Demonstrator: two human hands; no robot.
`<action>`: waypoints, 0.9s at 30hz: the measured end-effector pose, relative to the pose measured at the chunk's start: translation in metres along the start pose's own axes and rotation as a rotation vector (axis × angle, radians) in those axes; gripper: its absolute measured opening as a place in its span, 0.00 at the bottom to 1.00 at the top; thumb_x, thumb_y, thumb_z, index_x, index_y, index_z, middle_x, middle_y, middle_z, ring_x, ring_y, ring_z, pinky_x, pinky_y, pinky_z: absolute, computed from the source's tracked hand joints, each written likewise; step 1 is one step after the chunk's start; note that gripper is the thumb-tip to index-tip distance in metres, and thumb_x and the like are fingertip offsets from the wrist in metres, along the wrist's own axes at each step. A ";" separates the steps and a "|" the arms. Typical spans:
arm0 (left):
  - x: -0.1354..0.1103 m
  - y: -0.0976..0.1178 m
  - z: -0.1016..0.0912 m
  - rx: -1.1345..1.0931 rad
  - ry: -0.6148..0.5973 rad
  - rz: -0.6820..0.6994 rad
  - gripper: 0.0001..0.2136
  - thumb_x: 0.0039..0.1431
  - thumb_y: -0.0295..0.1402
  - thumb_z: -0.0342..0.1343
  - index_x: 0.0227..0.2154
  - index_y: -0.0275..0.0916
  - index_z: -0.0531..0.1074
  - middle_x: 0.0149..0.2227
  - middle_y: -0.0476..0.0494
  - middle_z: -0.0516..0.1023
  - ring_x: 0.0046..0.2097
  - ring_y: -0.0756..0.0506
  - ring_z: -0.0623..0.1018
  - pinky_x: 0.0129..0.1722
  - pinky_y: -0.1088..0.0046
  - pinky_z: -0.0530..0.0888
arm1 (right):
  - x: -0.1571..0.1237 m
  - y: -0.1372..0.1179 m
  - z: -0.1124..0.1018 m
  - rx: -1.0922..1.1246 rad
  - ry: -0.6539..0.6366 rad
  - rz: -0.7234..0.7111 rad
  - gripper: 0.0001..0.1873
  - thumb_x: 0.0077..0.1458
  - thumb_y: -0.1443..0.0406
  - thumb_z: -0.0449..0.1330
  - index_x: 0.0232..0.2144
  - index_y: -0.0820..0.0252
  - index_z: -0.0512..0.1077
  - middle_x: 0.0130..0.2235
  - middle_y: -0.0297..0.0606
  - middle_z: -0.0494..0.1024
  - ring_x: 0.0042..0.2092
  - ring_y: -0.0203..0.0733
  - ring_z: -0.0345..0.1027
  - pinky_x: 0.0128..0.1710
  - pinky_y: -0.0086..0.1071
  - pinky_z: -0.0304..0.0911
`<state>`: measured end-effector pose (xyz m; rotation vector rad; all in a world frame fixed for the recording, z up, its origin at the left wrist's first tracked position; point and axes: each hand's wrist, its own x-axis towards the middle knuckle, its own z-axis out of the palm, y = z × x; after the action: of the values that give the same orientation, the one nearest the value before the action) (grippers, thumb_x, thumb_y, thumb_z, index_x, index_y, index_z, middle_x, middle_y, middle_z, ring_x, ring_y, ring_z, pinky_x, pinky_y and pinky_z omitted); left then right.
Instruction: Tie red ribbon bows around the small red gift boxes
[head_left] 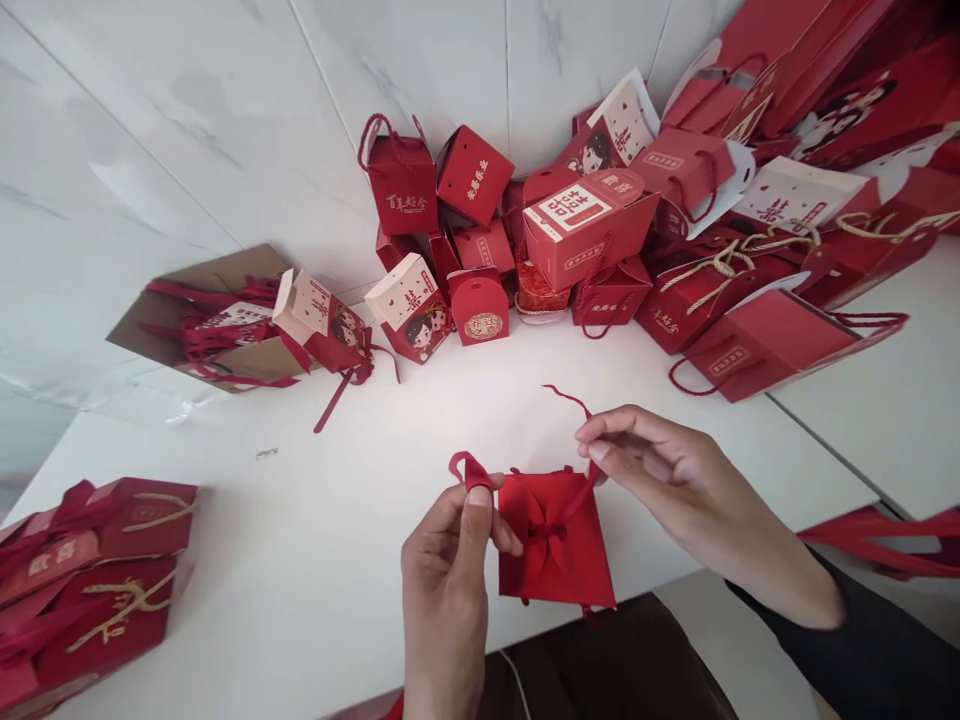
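The step in hand looks like tying the ribbon (580, 502) on the red box (577, 568), at the near edge of the desk (322, 540). The left hand (448, 570) has its grip pinched on a ribbon loop, the right hand (667, 475) on another length; an even, gentle pull seems called for.

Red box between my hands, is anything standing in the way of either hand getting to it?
Nothing visible does. The left hand pinches a loop of red ribbon by the left edge of the red box; the right hand pinches another stretch, running down to the box's top.
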<state>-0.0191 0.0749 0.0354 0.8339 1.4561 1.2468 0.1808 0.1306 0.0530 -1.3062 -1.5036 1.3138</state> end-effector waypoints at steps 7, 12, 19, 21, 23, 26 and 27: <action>-0.005 0.017 0.008 0.159 -0.087 0.087 0.18 0.69 0.47 0.53 0.28 0.41 0.74 0.26 0.50 0.71 0.29 0.50 0.68 0.27 0.76 0.66 | 0.001 -0.020 0.010 -0.096 -0.012 -0.151 0.05 0.68 0.58 0.60 0.41 0.45 0.76 0.41 0.26 0.81 0.44 0.35 0.77 0.42 0.24 0.70; -0.008 0.016 0.004 0.144 -0.053 0.113 0.14 0.69 0.47 0.53 0.37 0.44 0.78 0.33 0.48 0.78 0.39 0.47 0.77 0.39 0.74 0.75 | 0.001 -0.022 0.012 -0.092 0.013 -0.144 0.05 0.67 0.58 0.60 0.43 0.45 0.76 0.43 0.27 0.82 0.45 0.35 0.78 0.41 0.23 0.72; -0.002 0.029 -0.003 0.258 0.147 0.203 0.14 0.64 0.47 0.60 0.31 0.43 0.78 0.27 0.50 0.77 0.33 0.47 0.77 0.35 0.73 0.74 | -0.003 -0.019 0.010 -0.322 -0.021 -0.156 0.11 0.68 0.55 0.57 0.50 0.42 0.75 0.49 0.30 0.82 0.49 0.41 0.78 0.38 0.29 0.75; 0.005 0.031 -0.005 0.342 0.100 0.156 0.14 0.64 0.47 0.60 0.31 0.42 0.77 0.25 0.51 0.75 0.30 0.48 0.74 0.31 0.74 0.71 | -0.005 -0.015 0.010 -0.422 -0.083 -0.162 0.19 0.67 0.54 0.58 0.59 0.41 0.69 0.57 0.32 0.79 0.54 0.45 0.76 0.45 0.35 0.76; 0.011 0.028 -0.006 0.346 0.033 0.092 0.16 0.66 0.49 0.56 0.31 0.41 0.77 0.28 0.49 0.77 0.34 0.47 0.75 0.34 0.73 0.72 | -0.009 -0.010 0.011 -0.488 -0.135 -0.162 0.24 0.68 0.54 0.57 0.64 0.40 0.64 0.60 0.33 0.77 0.57 0.45 0.74 0.53 0.40 0.73; 0.012 0.020 -0.007 0.273 -0.117 -0.025 0.18 0.67 0.49 0.53 0.30 0.41 0.76 0.33 0.46 0.79 0.39 0.46 0.75 0.39 0.73 0.71 | -0.014 -0.004 0.013 -0.491 -0.126 -0.145 0.17 0.70 0.57 0.54 0.58 0.44 0.70 0.55 0.32 0.80 0.54 0.42 0.76 0.55 0.38 0.72; 0.010 0.017 -0.007 0.243 -0.157 -0.054 0.17 0.67 0.49 0.54 0.31 0.41 0.76 0.33 0.46 0.79 0.38 0.46 0.74 0.38 0.73 0.70 | -0.015 -0.003 0.014 -0.475 -0.113 -0.134 0.14 0.71 0.58 0.52 0.54 0.45 0.72 0.52 0.32 0.81 0.52 0.40 0.77 0.52 0.35 0.73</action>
<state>-0.0298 0.0863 0.0494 1.0234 1.5094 0.9532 0.1700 0.1133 0.0540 -1.4017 -2.0308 0.9914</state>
